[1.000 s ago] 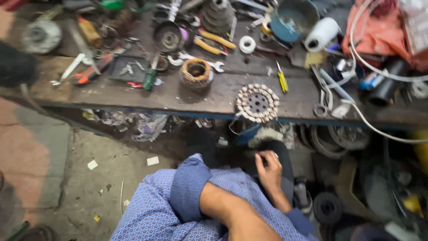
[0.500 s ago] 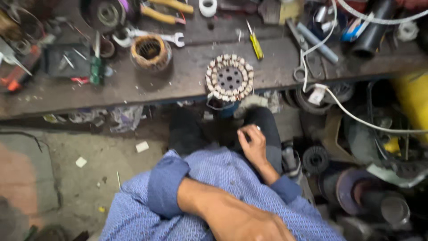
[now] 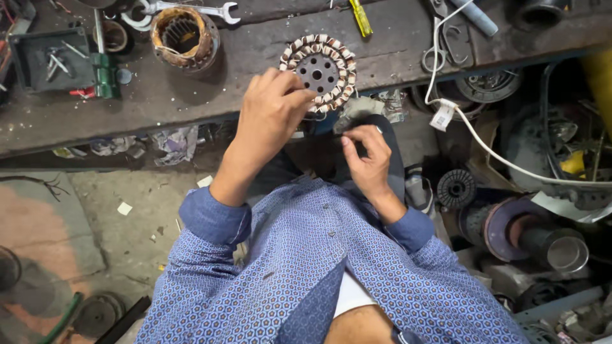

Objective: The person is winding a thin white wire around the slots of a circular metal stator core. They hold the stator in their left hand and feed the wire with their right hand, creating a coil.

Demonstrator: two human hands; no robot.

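Your left hand [image 3: 271, 111] has come up from your lap since half a second ago and now lies on the near-left rim of the wound stator [image 3: 319, 72], which earlier sat on the bench with no hand on it; the view has also closed in on the bench edge.

The stator lies flat on the wooden workbench [image 3: 210, 95], close to its near edge, straight ahead of your left fingertips and touching them. Being a ring, it has no long axis to speak of (its central axis points up at you). Your left fingers curl over the rim in a loose grasp; whether they have truly clamped it you cannot tell from here. Your right hand [image 3: 366, 156] is lower and nearer your body, just below the bench edge, its fingers pinched together on something too small to make out. So the left hand is the nearer one.

The stator is a dark metal disc with drilled holes, ringed by copper coils in pale and reddish wrapping, ribbed and bumpy. To its left stands a rusty round motor housing [image 3: 183, 37] with a wrench [image 3: 191, 9] behind it. A white cable [image 3: 475, 137] trails off to the right.
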